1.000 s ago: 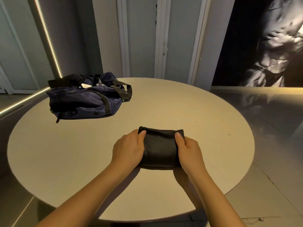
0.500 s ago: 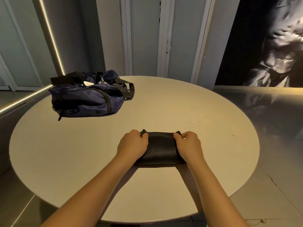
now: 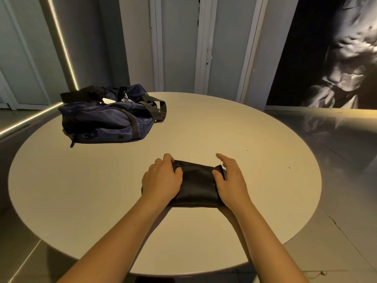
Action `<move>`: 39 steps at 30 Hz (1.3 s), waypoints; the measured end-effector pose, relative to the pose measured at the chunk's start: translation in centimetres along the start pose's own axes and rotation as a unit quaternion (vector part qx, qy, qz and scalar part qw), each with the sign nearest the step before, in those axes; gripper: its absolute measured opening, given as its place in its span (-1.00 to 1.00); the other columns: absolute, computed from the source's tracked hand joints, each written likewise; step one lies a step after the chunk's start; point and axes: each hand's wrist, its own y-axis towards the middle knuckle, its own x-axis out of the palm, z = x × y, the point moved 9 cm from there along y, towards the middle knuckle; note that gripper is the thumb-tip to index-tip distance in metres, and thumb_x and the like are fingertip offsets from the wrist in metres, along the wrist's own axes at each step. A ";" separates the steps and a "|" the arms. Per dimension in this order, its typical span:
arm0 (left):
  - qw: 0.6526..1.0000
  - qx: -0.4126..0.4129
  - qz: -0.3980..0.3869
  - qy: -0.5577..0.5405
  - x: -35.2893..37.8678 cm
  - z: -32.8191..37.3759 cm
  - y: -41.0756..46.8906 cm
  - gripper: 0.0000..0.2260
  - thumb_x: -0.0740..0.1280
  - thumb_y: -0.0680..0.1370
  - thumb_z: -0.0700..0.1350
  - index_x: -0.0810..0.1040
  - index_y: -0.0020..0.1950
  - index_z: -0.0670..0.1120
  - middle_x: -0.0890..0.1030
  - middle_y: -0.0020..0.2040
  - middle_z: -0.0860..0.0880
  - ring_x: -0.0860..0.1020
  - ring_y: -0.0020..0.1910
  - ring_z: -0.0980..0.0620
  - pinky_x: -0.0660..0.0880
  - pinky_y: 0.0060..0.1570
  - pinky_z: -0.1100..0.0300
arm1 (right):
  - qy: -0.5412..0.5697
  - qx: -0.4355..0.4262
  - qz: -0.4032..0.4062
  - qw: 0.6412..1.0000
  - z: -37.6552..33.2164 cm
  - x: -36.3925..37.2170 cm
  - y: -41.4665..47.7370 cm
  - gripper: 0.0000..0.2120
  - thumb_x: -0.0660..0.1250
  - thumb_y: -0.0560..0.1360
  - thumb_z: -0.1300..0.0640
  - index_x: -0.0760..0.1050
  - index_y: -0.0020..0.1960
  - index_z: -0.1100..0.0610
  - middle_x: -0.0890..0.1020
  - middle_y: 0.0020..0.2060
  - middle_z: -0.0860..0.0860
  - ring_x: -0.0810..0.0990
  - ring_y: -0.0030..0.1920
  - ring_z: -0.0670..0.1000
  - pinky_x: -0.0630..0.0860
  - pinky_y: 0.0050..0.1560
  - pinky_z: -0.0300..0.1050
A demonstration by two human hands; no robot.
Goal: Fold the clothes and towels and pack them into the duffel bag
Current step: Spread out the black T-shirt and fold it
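A black garment (image 3: 196,183), folded into a small thick bundle, lies on the round beige table (image 3: 244,139) just in front of me. My left hand (image 3: 162,178) is curled over its left end and grips it. My right hand (image 3: 229,176) rests against the right end with the thumb on the cloth and the fingers lifted and spread. A navy duffel bag (image 3: 106,119) with black straps sits at the far left of the table, its top partly open; what is inside is hidden.
The table edge curves close to my body and drops to a glossy floor (image 3: 336,139) on the right. Pale wall panels and a door frame (image 3: 204,48) stand behind the table. A lit strip (image 3: 63,43) runs along the left wall.
Both hands were closed around the ends of the bundle. My right hand's fingers have now lifted and spread. The bundle has stayed at about the same spot on the table.
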 end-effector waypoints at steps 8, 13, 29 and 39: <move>0.996 -0.016 -0.048 -0.076 -0.5 -2.1 2.5 -0.74 0.35 0.60 0.17 0.69 0.08 0.02 0.68 0.01 0.03 0.61 0.00 -0.02 0.55 0.02 0.07 | -0.068 0.017 0.000 0.998 -0.8 0.2 -1.2 -0.73 0.32 0.58 -0.14 0.60 -0.20 -0.02 0.63 -0.25 -0.13 0.57 -0.21 -0.09 0.38 -0.26 -0.23; 0.994 -0.039 0.096 -0.028 -5.4 -3.1 0.3 -0.59 0.29 0.59 0.28 0.55 0.27 0.03 0.58 0.19 -0.02 0.57 0.11 -0.05 0.55 0.05 0.05 | -0.055 0.035 -0.006 0.998 -0.2 0.3 -1.4 -0.68 0.37 0.55 -0.13 0.56 -0.31 0.00 0.60 -0.41 -0.10 0.59 -0.33 -0.07 0.39 -0.34 -0.22; 0.950 -0.105 -0.035 -0.293 0.2 1.8 -3.4 -0.34 0.55 0.45 0.02 0.33 0.46 0.02 0.56 0.20 0.03 0.56 0.09 -0.02 0.59 0.12 0.02 | 0.014 0.021 -0.012 1.000 0.1 0.8 -2.1 -0.86 0.36 0.58 0.02 0.69 -0.07 -0.02 0.68 -0.24 -0.14 0.65 -0.18 -0.09 0.66 -0.12 -0.14; 0.844 -0.166 -0.174 -0.479 2.0 1.2 -1.5 -0.21 0.62 0.35 -0.23 0.39 0.51 0.06 0.58 0.28 -0.03 0.60 0.15 -0.14 0.63 0.13 -0.11 | 0.156 0.084 0.087 0.980 1.1 -1.2 -2.2 -0.78 0.28 0.54 0.22 0.63 -0.17 0.00 0.65 -0.31 -0.06 0.65 -0.22 0.04 0.65 -0.16 0.09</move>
